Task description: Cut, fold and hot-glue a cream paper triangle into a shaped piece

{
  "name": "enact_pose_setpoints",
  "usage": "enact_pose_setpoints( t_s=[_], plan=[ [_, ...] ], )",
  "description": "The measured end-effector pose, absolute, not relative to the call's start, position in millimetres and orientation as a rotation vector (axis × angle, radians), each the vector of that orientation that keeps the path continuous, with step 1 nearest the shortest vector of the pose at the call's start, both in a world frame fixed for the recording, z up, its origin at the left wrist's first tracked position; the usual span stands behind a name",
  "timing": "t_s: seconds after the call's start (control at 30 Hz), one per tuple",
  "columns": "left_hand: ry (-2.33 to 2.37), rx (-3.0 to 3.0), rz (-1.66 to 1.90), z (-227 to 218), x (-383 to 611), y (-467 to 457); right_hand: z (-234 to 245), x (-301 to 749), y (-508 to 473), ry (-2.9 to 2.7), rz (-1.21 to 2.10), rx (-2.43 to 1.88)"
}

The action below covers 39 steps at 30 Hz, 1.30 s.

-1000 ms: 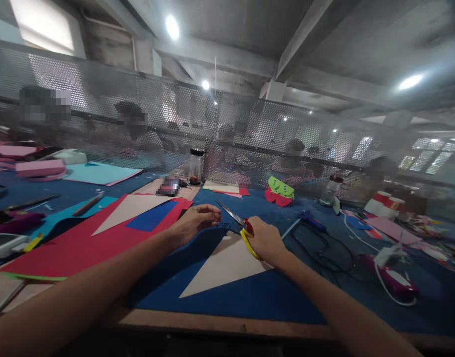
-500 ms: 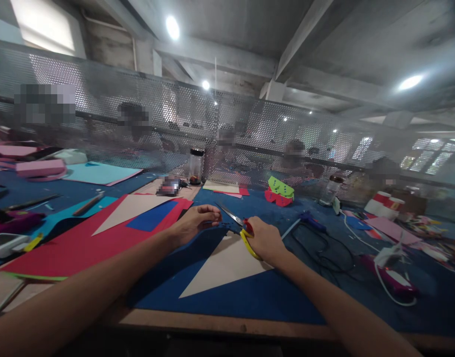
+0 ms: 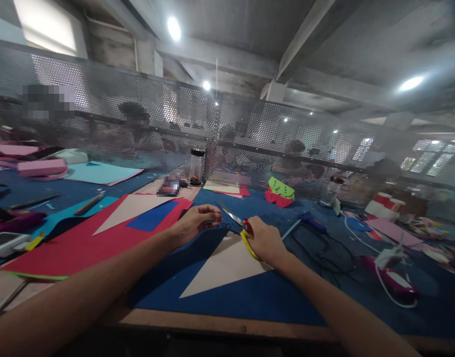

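Observation:
My right hand (image 3: 266, 239) grips a pair of scissors (image 3: 249, 244) with yellow and red handles; the blades point up and to the left. Their tips reach close to my left hand (image 3: 198, 221), whose thumb and fingers are pinched together. Whatever lies between those fingertips, if anything, is too small to make out. Below both hands a cream triangular sheet (image 3: 222, 270) lies on the blue table surface (image 3: 283, 302). Several tiny dark bits (image 3: 227, 226) are scattered just above the sheet's upper corner.
To the left lie red sheets (image 3: 71, 248) bearing a cream piece (image 3: 127, 210) and a blue piece (image 3: 150, 216). A lidded jar (image 3: 197, 167) stands by the perforated screen (image 3: 242, 124). Green and red cut shapes (image 3: 279, 192), a blue glue gun (image 3: 312, 222) and a purple corded device (image 3: 393, 282) sit rightward.

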<state>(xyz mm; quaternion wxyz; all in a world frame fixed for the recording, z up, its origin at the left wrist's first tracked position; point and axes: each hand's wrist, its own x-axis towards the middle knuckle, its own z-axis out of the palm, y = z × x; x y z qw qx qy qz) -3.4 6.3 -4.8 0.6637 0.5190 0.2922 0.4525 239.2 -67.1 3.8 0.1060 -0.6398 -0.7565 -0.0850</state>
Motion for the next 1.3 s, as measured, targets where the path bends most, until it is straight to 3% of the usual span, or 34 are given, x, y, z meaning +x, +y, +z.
enact_pose_setpoints(
  t_s=[1.3],
  plan=[
    [0.666,1.177,1.009,-3.1,-2.8,4.2,3.9,237.6,-68.9,-2.259,-0.292,-1.871]
  ],
)
